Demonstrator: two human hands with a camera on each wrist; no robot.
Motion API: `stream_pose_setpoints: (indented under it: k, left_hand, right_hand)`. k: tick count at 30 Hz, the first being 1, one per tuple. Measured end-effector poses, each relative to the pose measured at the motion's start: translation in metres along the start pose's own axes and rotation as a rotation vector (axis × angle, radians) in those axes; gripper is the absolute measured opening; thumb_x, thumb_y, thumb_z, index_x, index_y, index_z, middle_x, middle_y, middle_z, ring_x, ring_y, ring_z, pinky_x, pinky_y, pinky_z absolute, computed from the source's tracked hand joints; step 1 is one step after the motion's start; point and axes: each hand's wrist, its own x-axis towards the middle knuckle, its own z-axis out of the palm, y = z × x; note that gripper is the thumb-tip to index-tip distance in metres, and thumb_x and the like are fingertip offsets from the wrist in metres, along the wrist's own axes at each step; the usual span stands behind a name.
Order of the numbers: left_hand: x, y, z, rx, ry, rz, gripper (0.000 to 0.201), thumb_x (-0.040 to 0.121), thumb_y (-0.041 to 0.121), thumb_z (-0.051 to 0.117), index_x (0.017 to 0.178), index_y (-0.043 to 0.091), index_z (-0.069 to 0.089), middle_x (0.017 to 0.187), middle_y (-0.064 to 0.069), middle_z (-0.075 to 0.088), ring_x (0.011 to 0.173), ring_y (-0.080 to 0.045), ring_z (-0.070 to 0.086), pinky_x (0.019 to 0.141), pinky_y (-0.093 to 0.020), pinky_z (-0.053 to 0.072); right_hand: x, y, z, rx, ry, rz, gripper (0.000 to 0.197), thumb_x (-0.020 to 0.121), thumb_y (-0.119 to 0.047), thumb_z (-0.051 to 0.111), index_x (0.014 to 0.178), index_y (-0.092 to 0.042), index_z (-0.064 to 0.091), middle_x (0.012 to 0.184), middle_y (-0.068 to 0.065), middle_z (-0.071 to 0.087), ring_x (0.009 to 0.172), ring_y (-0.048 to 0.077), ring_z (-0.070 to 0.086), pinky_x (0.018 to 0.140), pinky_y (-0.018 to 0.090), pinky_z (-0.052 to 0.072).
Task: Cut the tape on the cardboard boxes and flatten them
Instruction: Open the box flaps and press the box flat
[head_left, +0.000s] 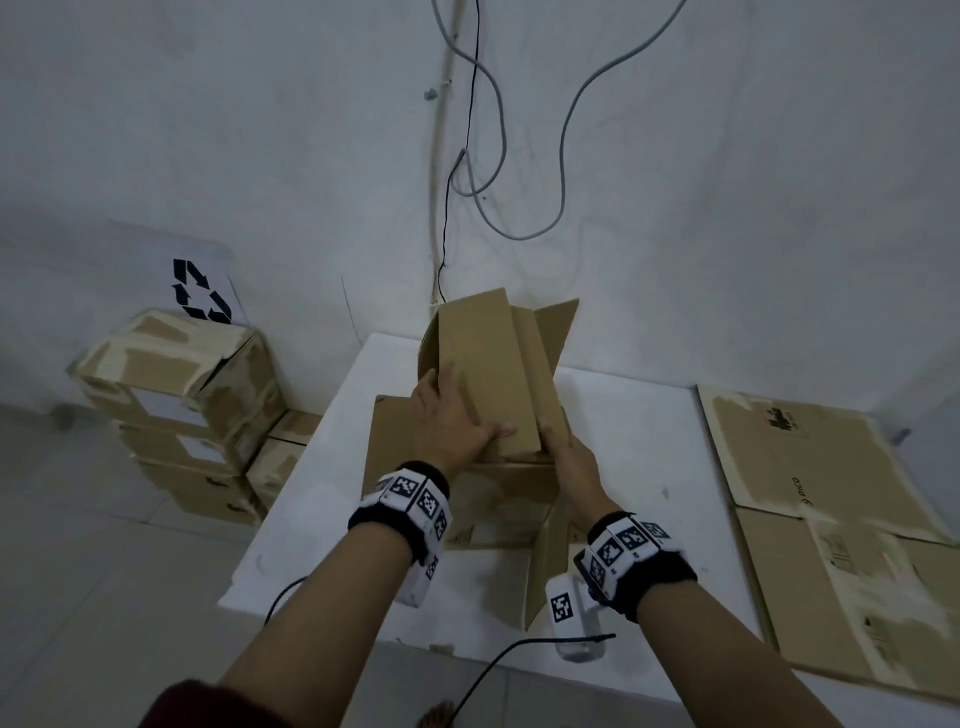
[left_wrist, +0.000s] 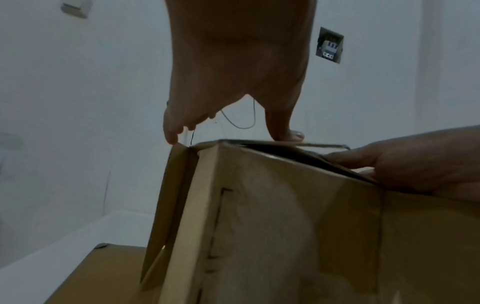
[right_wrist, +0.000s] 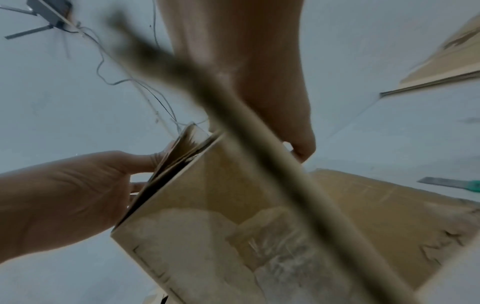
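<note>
A brown cardboard box (head_left: 488, 364) stands partly collapsed on the white table (head_left: 311, 493), with its flaps open and torn tape patches on its lower panels. My left hand (head_left: 457, 421) pinches its tall upright panel near the left edge, thumb on the front face and fingers behind it. At the panel's right edge my right hand (head_left: 566, 457) grips the cardboard. The left wrist view shows the left hand (left_wrist: 233, 72) spanning the box's (left_wrist: 285, 226) top edge. In the right wrist view the right hand (right_wrist: 259, 82) curls round a flap of the box (right_wrist: 233, 226).
Several taped boxes (head_left: 171, 405) are stacked on the floor at the left, below a recycling sign (head_left: 200, 291). Flattened cardboard sheets (head_left: 810, 467) lie to the right. Cables (head_left: 467, 156) hang down the wall behind. A green-handled knife (right_wrist: 457, 185) lies on the table.
</note>
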Motion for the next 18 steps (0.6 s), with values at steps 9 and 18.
stream_pose_setpoints:
  k: [9, 18]
  left_hand:
    - [0.011, -0.027, -0.002, -0.316, -0.132, -0.083, 0.123, 0.058, 0.053, 0.086, 0.15, 0.017, 0.014, 0.144, -0.002, 0.037, 0.13, -0.023, 0.041, 0.105, -0.037, 0.037]
    - [-0.027, -0.083, -0.038, 0.532, 0.085, -0.1, 0.079, 0.093, 0.065, 0.016, 0.078, 0.01, 0.072, 0.093, -0.012, 0.062, 0.097, -0.029, 0.055, 0.095, -0.041, 0.038]
  right_hand:
    - [-0.013, 0.0, -0.003, 0.103, -0.108, -0.05, 0.043, 0.071, -0.045, 0.084, 0.106, -0.025, 0.07, 0.101, -0.007, 0.076, 0.096, 0.016, 0.071, 0.094, 0.043, 0.056]
    - [-0.009, -0.004, -0.001, 0.135, -0.105, -0.075, 0.028, 0.077, -0.039, 0.081, 0.1, -0.028, 0.07, 0.101, -0.011, 0.075, 0.1, 0.012, 0.07, 0.091, 0.031, 0.053]
